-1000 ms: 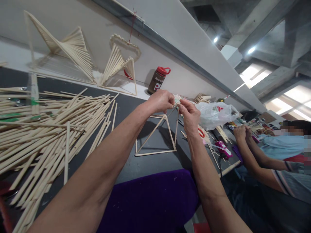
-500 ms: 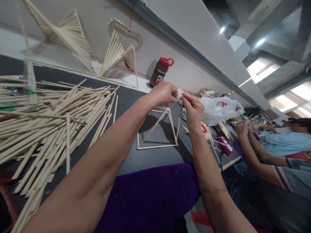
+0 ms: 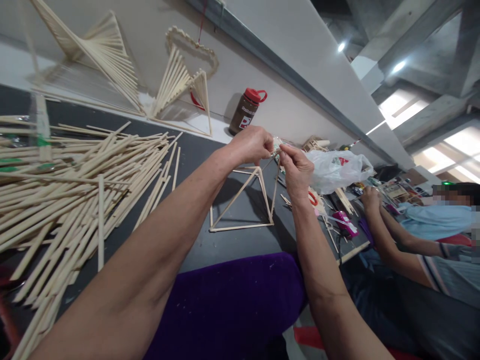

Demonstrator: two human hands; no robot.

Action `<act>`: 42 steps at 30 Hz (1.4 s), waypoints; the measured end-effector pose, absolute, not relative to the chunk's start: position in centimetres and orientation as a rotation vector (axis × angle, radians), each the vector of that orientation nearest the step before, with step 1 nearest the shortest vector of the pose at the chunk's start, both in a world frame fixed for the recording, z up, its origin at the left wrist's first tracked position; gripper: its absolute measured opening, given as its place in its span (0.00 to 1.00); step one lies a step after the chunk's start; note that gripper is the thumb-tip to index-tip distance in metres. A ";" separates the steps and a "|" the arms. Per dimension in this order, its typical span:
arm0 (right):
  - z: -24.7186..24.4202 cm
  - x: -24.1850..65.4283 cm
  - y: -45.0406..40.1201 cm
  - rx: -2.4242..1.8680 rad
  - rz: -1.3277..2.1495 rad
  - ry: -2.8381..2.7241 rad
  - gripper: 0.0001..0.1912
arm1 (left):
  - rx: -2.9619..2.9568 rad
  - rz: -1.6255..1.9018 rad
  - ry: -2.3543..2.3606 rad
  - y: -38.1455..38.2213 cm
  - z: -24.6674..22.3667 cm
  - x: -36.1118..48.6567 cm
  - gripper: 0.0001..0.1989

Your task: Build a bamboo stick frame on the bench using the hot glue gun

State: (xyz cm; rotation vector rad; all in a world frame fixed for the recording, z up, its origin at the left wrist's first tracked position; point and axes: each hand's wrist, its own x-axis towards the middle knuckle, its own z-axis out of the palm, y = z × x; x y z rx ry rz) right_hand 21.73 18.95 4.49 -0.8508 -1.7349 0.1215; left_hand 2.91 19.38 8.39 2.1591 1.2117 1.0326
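Note:
A frame of thin wooden sticks (image 3: 242, 227) stands on the grey tabletop between my forearms, with triangular sides. Two of its sticks run up to a far corner, where my hands meet. My left hand (image 3: 253, 144) bends over that corner from the left, its thumb and fingers pinched together on it. From the right, my right hand (image 3: 297, 170) pinches the same corner, the tips almost touching those of the left. The fingers hide the exact joint.
Loose wooden sticks (image 3: 86, 200) lie heaped at left. Twisted stick models (image 3: 101, 55) stand along the wall, beside a red-lidded bottle (image 3: 244, 112). A plastic bag (image 3: 335, 170) and a pink object (image 3: 345, 223) lie at right. Another person's hands (image 3: 372, 200) work farther right.
The view has shifted slightly. Both hands stay pinched at the same corner of the stick frame, with hardly any movement.

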 end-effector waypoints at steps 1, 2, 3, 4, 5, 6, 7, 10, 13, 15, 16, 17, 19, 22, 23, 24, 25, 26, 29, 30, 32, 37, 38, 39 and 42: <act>4.5 21.7 19.0 -0.852 0.116 -1.739 0.09 | 2.158 1.030 1.216 19.4 8.4 2.9 0.07; 4.5 21.7 19.0 -0.855 0.113 -1.741 0.09 | 2.159 1.026 1.221 19.4 8.4 2.9 0.07; 4.5 21.7 19.0 -0.858 0.113 -1.741 0.09 | 2.163 1.021 1.223 19.4 8.4 2.9 0.07; 4.5 21.7 19.0 -0.860 0.115 -1.739 0.09 | 2.168 1.020 1.225 19.4 8.4 2.9 0.07; 4.5 21.7 19.1 -0.858 0.118 -1.737 0.10 | 2.172 1.021 1.229 19.4 8.4 2.9 0.07; 4.5 21.7 19.1 -0.854 0.121 -1.735 0.10 | 2.176 1.023 1.232 19.3 8.4 2.9 0.07; 4.5 21.7 19.1 -0.847 0.125 -1.734 0.09 | 2.180 1.027 1.234 19.3 8.4 2.9 0.08; 4.5 21.7 19.2 -0.823 0.130 -1.731 0.09 | 2.192 1.024 1.229 19.2 8.5 2.8 0.07; 4.5 21.6 19.1 -0.830 0.123 -1.728 0.09 | 2.201 1.015 1.226 19.3 8.5 2.8 0.07; 4.5 21.6 19.0 -0.860 0.123 -1.720 0.10 | 2.193 1.021 1.226 19.3 8.5 2.7 0.07; 4.5 21.6 18.9 -0.877 0.133 -1.713 0.10 | 2.184 1.024 1.225 19.3 8.4 2.7 0.08; 4.5 21.5 18.9 -0.893 0.150 -1.702 0.12 | 2.172 1.025 1.223 19.3 8.4 2.7 0.07; 4.5 21.5 18.9 -0.914 0.192 -1.679 0.15 | 2.145 1.020 1.221 19.3 8.4 2.7 0.07; 4.6 21.3 18.8 -0.916 0.234 -1.638 0.15 | 2.113 1.009 1.213 19.4 8.4 2.6 0.06; 4.6 21.2 18.7 -0.912 0.245 -1.627 0.14 | 2.105 1.010 1.211 19.5 8.4 2.6 0.06; 4.6 21.1 18.7 -0.909 0.256 -1.616 0.13 | 2.098 1.014 1.209 19.5 8.3 2.6 0.06; 4.6 21.1 18.6 -0.909 0.267 -1.607 0.13 | 2.092 1.019 1.208 19.6 8.2 2.6 0.06; 4.6 21.1 18.5 -0.912 0.276 -1.604 0.13 | 2.088 1.025 1.206 19.7 8.2 2.6 0.06; 4.5 21.1 18.4 -0.929 0.286 -1.616 0.13 | 2.090 1.023 1.190 19.9 8.1 2.6 0.06; 4.4 21.1 18.4 -0.931 0.289 -1.616 0.13 | 2.095 1.019 1.189 19.8 8.1 2.6 0.06; 4.4 21.2 18.4 -0.938 0.292 -1.601 0.13 | 2.106 1.014 1.191 19.7 8.2 2.5 0.07; 4.2 21.3 18.6 -0.952 0.303 -1.582 0.14 | 2.039 1.003 1.155 19.4 8.4 2.0 0.10; 4.2 21.3 18.7 -0.950 0.298 -1.590 0.15 | 2.021 1.007 1.150 19.5 8.4 1.9 0.11; 4.2 21.4 18.8 -0.946 0.287 -1.603 0.15 | 2.010 1.017 1.150 19.5 8.4 1.8 0.11; 4.2 21.5 18.9 -0.916 0.230 -1.673 0.15 | 1.998 1.060 1.161 19.5 8.4 1.6 0.10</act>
